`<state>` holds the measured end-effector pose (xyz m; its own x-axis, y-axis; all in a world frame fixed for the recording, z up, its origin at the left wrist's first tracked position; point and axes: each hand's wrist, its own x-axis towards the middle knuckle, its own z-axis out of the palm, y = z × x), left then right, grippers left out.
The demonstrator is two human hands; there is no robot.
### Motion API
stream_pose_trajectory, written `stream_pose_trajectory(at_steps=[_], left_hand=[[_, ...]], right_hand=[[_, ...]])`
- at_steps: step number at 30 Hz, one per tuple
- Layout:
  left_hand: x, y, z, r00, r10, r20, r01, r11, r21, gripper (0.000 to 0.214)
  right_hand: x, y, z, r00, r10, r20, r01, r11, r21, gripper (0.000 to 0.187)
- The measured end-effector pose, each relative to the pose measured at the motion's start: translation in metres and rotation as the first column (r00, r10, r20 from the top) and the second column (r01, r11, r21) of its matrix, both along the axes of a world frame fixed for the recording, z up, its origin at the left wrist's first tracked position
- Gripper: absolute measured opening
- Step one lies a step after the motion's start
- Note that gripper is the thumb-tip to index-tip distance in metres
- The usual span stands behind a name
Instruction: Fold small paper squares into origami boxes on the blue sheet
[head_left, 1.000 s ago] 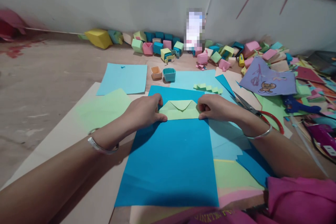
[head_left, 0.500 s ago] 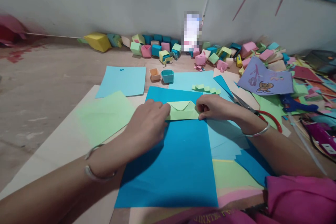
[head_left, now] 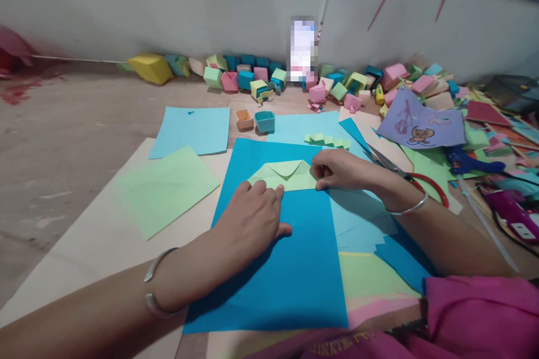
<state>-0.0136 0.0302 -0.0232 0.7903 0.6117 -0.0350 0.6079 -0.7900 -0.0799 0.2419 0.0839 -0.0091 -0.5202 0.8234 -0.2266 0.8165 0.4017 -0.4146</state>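
Note:
A light green paper (head_left: 290,176), folded into a long strip with a triangular flap on top, lies on a dark blue sheet (head_left: 290,275). My right hand (head_left: 337,171) pinches its right end between thumb and bent fingers. At the strip's lower left edge, the fingertips of my left hand (head_left: 252,213) press down on the paper. The thumb of that hand sticks out to the right over the blue sheet, apart from the fingers. The left end of the strip tapers to a slanted corner, partly covered by my left fingers.
Scissors (head_left: 396,168) with red handles lie beyond my right wrist, near a blue glue gun (head_left: 471,162). A small orange box (head_left: 244,119) and a teal box (head_left: 265,122) stand behind the blue sheet. Folded paper boxes (head_left: 213,77) line the wall. A green sheet (head_left: 168,193) lies left.
My left hand has slid down and off the strip's left end, its thumb now stretched out. The tapered left end shows now. My right hand keeps its pinch.

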Motion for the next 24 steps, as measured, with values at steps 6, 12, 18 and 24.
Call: stream_pose_trajectory(at_steps=[6,12,18,24], left_hand=[[0.001,-0.008,0.022,0.97,0.134,-0.205,-0.142,0.99,-0.021,0.053],[0.0,-0.007,0.023,0.972,0.107,-0.21,-0.107,0.994,0.011,0.052],[-0.001,-0.008,0.022,0.97,0.115,-0.213,-0.117,0.993,0.005,0.052],[-0.007,-0.013,0.025,0.978,0.104,-0.179,-0.098,0.994,0.045,0.05]], right_hand=[[0.001,0.0,-0.001,1.0,-0.014,-0.009,0.014,1.0,-0.015,0.022],[0.004,0.0,0.004,0.999,0.003,-0.034,-0.005,0.998,-0.063,0.016],[0.007,-0.001,0.006,0.993,-0.039,-0.113,0.031,0.997,-0.066,0.011],[-0.005,0.003,-0.014,0.945,-0.11,-0.307,0.208,0.928,0.309,0.015]])
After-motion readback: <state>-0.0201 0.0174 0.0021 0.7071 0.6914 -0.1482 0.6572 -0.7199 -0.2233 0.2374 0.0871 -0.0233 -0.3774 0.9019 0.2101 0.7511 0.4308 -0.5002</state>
